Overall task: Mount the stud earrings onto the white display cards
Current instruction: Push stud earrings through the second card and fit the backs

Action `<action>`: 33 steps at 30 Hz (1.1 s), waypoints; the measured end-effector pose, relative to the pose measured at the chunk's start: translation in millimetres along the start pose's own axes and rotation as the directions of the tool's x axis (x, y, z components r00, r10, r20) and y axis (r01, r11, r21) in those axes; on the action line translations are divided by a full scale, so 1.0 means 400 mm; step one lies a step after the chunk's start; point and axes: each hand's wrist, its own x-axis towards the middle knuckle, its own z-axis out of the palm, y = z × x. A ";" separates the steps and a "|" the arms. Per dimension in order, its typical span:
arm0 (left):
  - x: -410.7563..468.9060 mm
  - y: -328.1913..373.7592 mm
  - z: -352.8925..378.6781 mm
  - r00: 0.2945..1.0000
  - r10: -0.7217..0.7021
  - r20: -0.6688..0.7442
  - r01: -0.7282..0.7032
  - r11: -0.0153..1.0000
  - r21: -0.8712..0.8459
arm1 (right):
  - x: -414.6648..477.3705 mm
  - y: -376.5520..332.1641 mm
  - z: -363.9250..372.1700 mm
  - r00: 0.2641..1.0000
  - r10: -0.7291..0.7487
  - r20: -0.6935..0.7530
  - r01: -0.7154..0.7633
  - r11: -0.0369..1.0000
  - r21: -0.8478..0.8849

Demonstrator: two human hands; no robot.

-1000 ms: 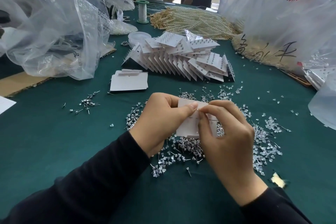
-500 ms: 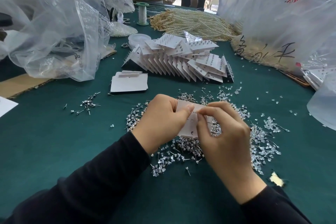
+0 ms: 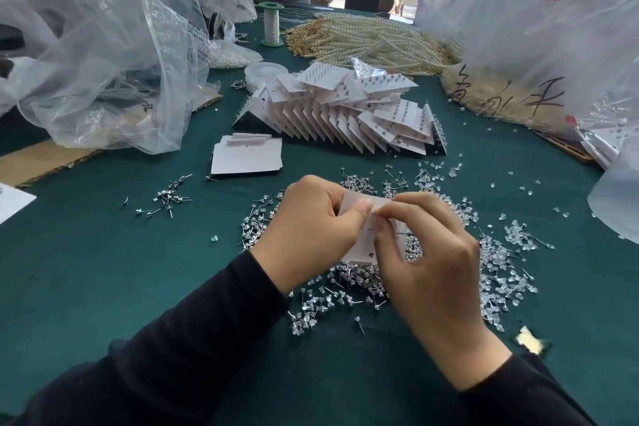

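Left hand [image 3: 311, 228]: gripping the left side of the card, fingers curling behind it, thumb lying across the front and pressing near the top edge.
Right hand [image 3: 432, 266]: pinching at the upper part of the card, thumb and forefinger tips pressing together just beside the left thumb tip, remaining fingers curling loosely below.
Stud at the right fingertips: cannot tell, being too small and covered by the fingers.
White display card [image 3: 359, 251]: being held up between both hands above the table, tilting toward the camera, mostly hidden behind the fingers, showing one small dark dot near its lower edge.
Loose stud earrings [image 3: 313, 313]: lying in a wide scattered heap on the cloth beneath and around both hands.
Clear backs [image 3: 501, 273]: spreading out to the right of the right hand, mixing with the pins.
Small stud cluster [image 3: 166, 199]: lying apart, well to the left of the hands.
Blank cards [image 3: 247, 159]: sitting in a flat stack beyond the left hand.
Filled cards [image 3: 345, 114]: leaning in a long overlapping row behind the blank cards, with more lying on top.
Pearl strands [image 3: 373, 41]: heaping at the far side of the table.
Spool [image 3: 272, 24]: standing upright just left of the pearl strands.
Clear plastic bag [image 3: 103, 55]: slumping at the far left.
White bags [image 3: 553, 28]: bulging at the far right.
Green cloth [image 3: 86, 270]: covering the table.
Black sleeves [image 3: 207, 339]: covering both forearms down to the wrists.
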 end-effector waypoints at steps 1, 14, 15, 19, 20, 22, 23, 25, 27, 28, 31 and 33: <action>0.000 -0.001 -0.002 1.000 0.004 0.004 -0.004 1.000 0.003 | 0.000 0.000 0.001 1.000 -0.012 -0.006 0.012 1.000 -0.011; 0.005 0.013 -0.015 0.998 -0.025 0.055 0.033 0.989 -0.144 | 0.006 0.004 -0.003 0.999 -0.035 -0.028 0.036 0.998 0.047; 0.009 0.021 -0.022 0.990 -0.060 0.128 0.092 0.962 -0.256 | 0.009 0.006 -0.008 1.000 0.015 -0.014 -0.013 0.993 0.117; 0.042 0.008 -0.092 0.953 -0.186 0.241 0.262 0.904 -0.338 | 0.020 0.004 -0.025 0.986 0.160 0.049 -0.166 0.900 0.403; 0.054 -0.011 -0.115 0.968 -0.222 0.115 0.243 0.945 -0.217 | 0.026 0.001 -0.027 0.980 0.185 0.066 -0.195 0.869 0.455; 0.069 -0.053 -0.168 0.955 -0.255 -0.154 0.273 0.956 0.106 | 0.045 -0.004 -0.031 0.971 0.216 0.105 -0.239 0.819 0.522; 0.072 -0.070 -0.191 0.937 -0.271 -0.219 0.320 0.919 0.231 | 0.057 -0.003 -0.032 0.961 0.239 0.136 -0.274 0.783 0.559; 0.071 -0.088 -0.220 0.925 -0.313 -0.217 0.374 0.853 0.364 | 0.078 0.002 -0.029 0.907 0.351 0.232 -0.412 0.629 0.660; 0.068 -0.087 -0.228 0.932 -0.330 -0.148 0.362 0.855 0.371 | 0.085 0.009 -0.022 0.811 0.437 0.389 -0.553 0.358 0.753; 0.068 -0.084 -0.225 0.939 -0.328 -0.103 0.342 0.857 0.386 | 0.082 0.014 -0.020 0.762 0.439 0.475 -0.605 0.221 0.765; 0.067 -0.085 -0.204 0.941 -0.338 -0.007 0.300 0.825 0.479 | 0.067 0.021 -0.019 0.652 0.386 0.652 -0.702 -0.015 0.712; 0.067 -0.085 -0.193 0.937 -0.351 0.006 0.302 0.816 0.493 | 0.059 0.022 -0.025 0.615 0.356 0.703 -0.731 -0.078 0.678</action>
